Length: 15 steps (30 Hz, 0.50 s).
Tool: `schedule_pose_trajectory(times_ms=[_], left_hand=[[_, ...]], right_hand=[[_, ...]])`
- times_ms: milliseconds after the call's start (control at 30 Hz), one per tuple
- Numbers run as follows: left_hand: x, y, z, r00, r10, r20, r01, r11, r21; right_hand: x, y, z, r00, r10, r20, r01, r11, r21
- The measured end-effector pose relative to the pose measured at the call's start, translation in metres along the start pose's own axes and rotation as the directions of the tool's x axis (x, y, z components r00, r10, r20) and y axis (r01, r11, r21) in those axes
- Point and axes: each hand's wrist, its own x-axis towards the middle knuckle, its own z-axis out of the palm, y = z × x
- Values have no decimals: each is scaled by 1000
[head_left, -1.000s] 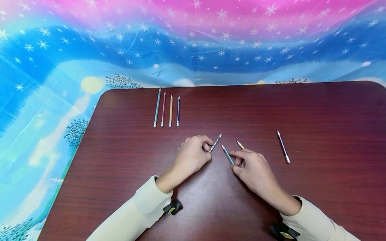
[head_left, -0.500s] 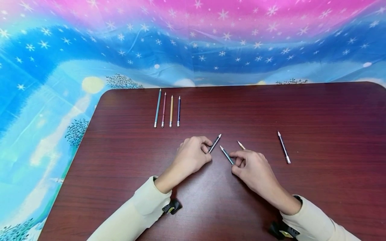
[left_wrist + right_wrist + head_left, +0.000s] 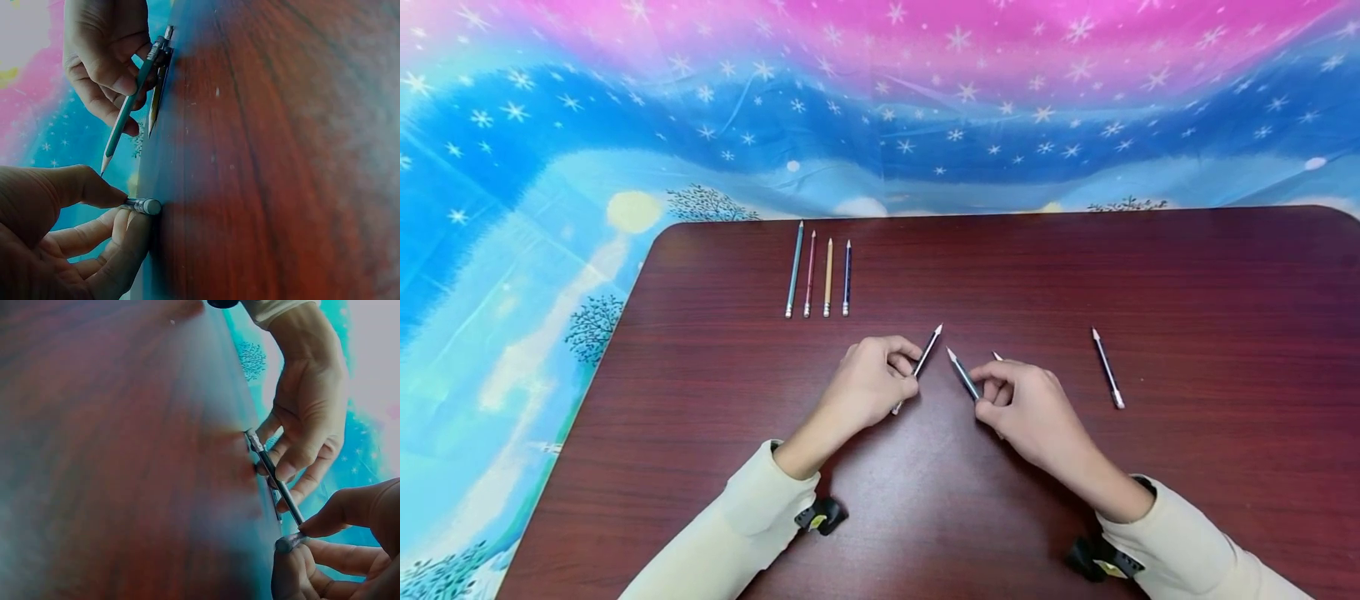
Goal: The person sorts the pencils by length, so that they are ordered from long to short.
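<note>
My left hand [image 3: 872, 385] pinches a dark pencil with pale stripes [image 3: 929, 345] between thumb and fingers, its point slanting up and right. In the left wrist view the white eraser [image 3: 150, 207] of that pencil sticks out past the thumb. Across from it, my right hand [image 3: 1033, 412] pinches a green pencil [image 3: 961, 372], with its sharpened end aimed up and left. The two points stand close together but apart. Behind the right hand lies another pencil [image 3: 997, 356], mostly hidden, with only its tip showing in the head view.
Teal, red, yellow and dark blue pencils [image 3: 847, 279] lie side by side at the table's back left, points away. A single dark pencil [image 3: 1108, 368] rests at the right. The brown table [image 3: 970, 275] ends at a patterned cloth [image 3: 880, 108].
My left hand has shifted slightly left, and its pencil's eraser end now shows below the hand. The right hand and green pencil have moved slightly up. The other pencils stay put.
</note>
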Motion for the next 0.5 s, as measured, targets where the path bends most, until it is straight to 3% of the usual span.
schedule_pose_trajectory(times_ms=[200, 500], left_hand=[[2, -6, -5, 1000, 13, -6, -13, 995, -97], [8, -9, -16, 999, -45, -1, 44, 964, -260]], right_hand=[[7, -3, -3, 999, 14, 36, -16, 998, 61], [23, -9, -5, 997, 19, 79, -29, 991, 132]])
